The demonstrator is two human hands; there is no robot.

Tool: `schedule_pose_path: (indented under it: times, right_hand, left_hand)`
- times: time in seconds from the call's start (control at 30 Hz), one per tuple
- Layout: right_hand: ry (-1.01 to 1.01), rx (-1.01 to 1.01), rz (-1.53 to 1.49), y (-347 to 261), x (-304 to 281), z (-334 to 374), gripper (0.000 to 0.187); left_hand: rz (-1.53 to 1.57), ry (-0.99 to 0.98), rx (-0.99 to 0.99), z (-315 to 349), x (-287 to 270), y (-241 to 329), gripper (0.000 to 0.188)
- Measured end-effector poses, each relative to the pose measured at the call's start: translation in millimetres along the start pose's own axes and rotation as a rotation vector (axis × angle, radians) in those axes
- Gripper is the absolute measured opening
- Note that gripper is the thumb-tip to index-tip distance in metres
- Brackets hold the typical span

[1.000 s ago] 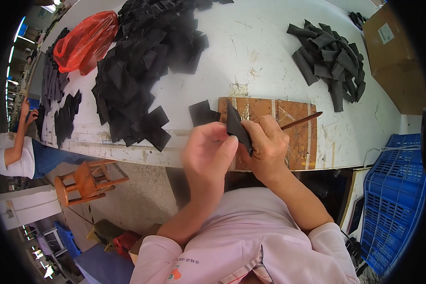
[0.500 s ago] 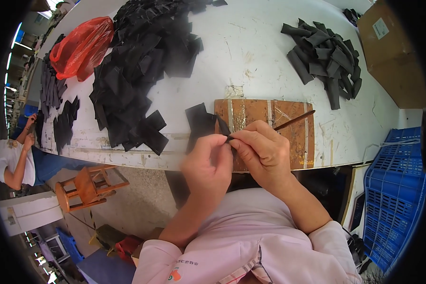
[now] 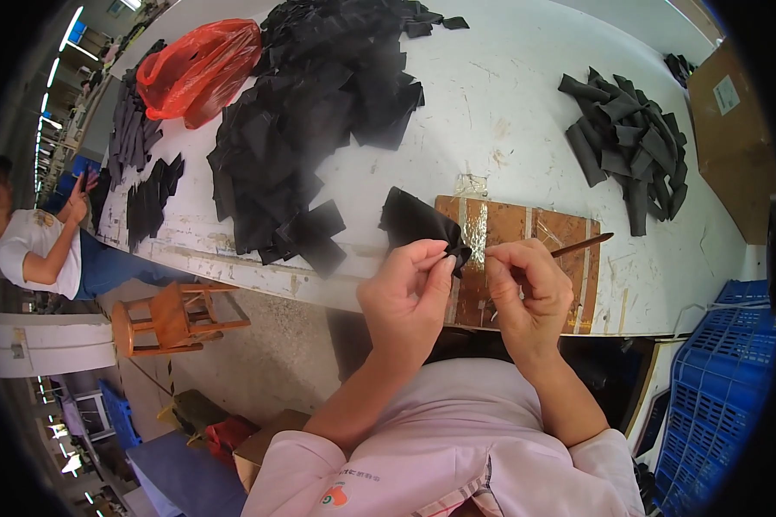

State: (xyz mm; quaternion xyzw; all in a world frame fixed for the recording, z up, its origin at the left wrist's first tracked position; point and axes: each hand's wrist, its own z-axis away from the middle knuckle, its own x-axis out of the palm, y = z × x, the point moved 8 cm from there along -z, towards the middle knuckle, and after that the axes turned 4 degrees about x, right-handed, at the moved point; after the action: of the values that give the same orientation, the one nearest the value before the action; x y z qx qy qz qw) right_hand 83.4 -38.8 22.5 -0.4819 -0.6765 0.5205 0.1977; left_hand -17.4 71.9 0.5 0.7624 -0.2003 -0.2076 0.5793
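Between the thumb and fingers of my left hand (image 3: 408, 293) a black fabric piece (image 3: 416, 221) is pinched at its gathered right end. The piece's flat part spreads away to the far left over the white table. My right hand (image 3: 533, 289) is a short way to the right, apart from the fabric, its thumb and forefinger closed together. Whether anything thin sits in that pinch is too small to tell. Both hands are over the near part of a brown board (image 3: 513, 226) with strips of tape across it. A dark pointed stick (image 3: 583, 245) lies on the board's right side.
A large heap of black fabric pieces (image 3: 306, 112) covers the table's left. Rolled black pieces (image 3: 634, 142) lie at the right, near a cardboard box (image 3: 729, 146). A red plastic bag (image 3: 200, 73), a blue crate (image 3: 717, 370), a wooden stool (image 3: 177, 317) and another person (image 3: 47, 250) surround the workplace.
My hands have come apart: the right has drawn off to the right, while the left keeps the fabric piece. The whole view has shifted, so the table appears farther right.
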Motion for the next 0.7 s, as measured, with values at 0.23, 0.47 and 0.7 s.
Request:
schedule_pose_path:
  times: [0.23,0.47,0.7]
  right_hand:
    - [-0.133,0.097,0.062,3.9,8.5,3.0,0.012]
    - [-0.147,0.001,0.136,10.1,15.8,3.0,0.006]
    - [-0.295,0.353,-0.162,40.3,20.8,13.8,0.008]
  left_hand:
    - [0.302,-0.129,-0.334,6.7,11.8,-20.1,0.008]
    - [0.241,-0.031,-0.244,12.5,11.7,-15.9,0.008]
    - [0.509,-0.179,-0.447,13.4,11.8,-26.7,0.015]
